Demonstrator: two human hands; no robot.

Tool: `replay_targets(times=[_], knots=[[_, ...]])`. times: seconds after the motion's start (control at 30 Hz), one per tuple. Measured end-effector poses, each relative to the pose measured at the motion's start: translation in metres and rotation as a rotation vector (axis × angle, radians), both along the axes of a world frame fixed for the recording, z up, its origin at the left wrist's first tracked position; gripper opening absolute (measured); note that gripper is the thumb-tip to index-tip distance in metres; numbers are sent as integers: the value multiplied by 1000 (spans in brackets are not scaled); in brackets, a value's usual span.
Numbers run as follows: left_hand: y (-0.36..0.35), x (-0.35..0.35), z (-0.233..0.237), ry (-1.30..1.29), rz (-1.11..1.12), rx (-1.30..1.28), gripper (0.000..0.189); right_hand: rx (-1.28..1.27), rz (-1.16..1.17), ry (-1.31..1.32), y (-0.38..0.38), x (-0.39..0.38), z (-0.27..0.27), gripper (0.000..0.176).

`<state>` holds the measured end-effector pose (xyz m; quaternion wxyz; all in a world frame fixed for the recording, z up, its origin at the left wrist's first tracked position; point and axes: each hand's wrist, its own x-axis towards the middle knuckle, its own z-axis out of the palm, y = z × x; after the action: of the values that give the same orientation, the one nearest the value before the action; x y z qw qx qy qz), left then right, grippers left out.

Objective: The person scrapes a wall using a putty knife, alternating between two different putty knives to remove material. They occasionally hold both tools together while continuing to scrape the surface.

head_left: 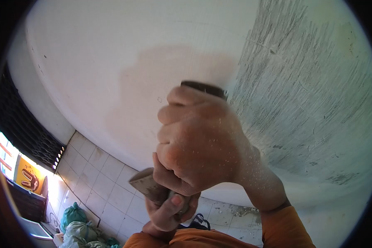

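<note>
While our right hand [202,140] clenches a dark-edged tool [204,88] by the wall [91,62], our left hand [165,215] grasps a brown piece [146,184].

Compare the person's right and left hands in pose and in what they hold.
The right hand is raised before the wall, back to the camera; the left hand is lower, its thumb showing.
The right grips a dark object, mostly hidden; the left grips a flared tool.
Both are bare and closed.
</note>
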<state>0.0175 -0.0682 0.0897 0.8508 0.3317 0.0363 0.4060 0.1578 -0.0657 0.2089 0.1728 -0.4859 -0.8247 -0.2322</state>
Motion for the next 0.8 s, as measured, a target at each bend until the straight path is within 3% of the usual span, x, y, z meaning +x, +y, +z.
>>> replay_targets(times=[0.13,0.23,0.37,0.5,0.57,0.67,0.8], knots=[[0,-1,-2,-18,-30,17,61,-79,-28,-111,-2,-2,-11,30],[1,-4,5,-33,-39,-25,59,86,22,72,3,-3,7,32],[0,-4,1,-29,-68,-4,57,-13,15,-10,1,0,-16,30],[3,-7,14,-14,-118,6,60,147,38,113,3,-3,14,31],[4,-5,22,19,-105,28,62,67,-25,37,-3,-3,20,30],[-3,-3,8,33,-62,2,64,-30,-35,-73,-4,2,-12,28],[0,-3,20,7,-72,-49,63,21,-2,87,-2,-2,17,27]])
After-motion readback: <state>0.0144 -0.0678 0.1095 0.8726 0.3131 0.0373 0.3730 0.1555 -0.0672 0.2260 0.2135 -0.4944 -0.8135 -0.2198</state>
